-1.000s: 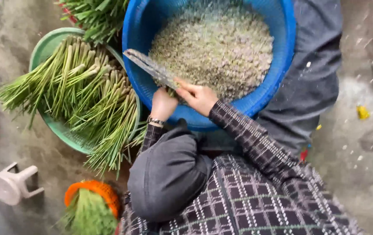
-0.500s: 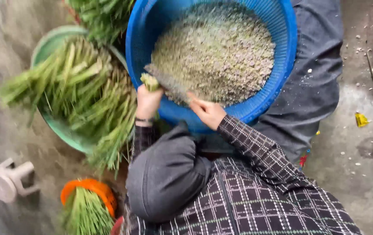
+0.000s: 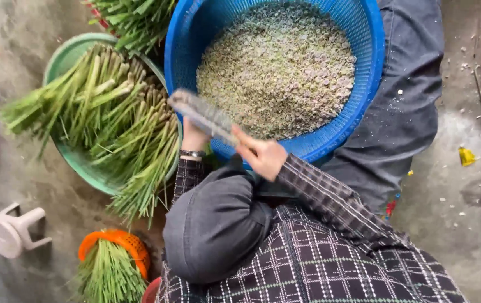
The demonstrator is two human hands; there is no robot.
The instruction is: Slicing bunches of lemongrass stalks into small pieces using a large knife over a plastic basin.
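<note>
Grey concrete floor (image 3: pixel 16 168) lies under a person seen from above in a checked jacket. Their right hand (image 3: pixel 263 156) is closed around the handle of a broad, motion-blurred knife blade (image 3: pixel 202 116), held over the near rim of a round blue plastic basket (image 3: pixel 364 90) full of finely chopped pale greens (image 3: pixel 277 67). Their left hand (image 3: pixel 194 137) sits partly hidden beneath the blade; its grip cannot be told. Beside it, a green plastic basin (image 3: pixel 75 160) holds long green stalks (image 3: pixel 111 123).
</note>
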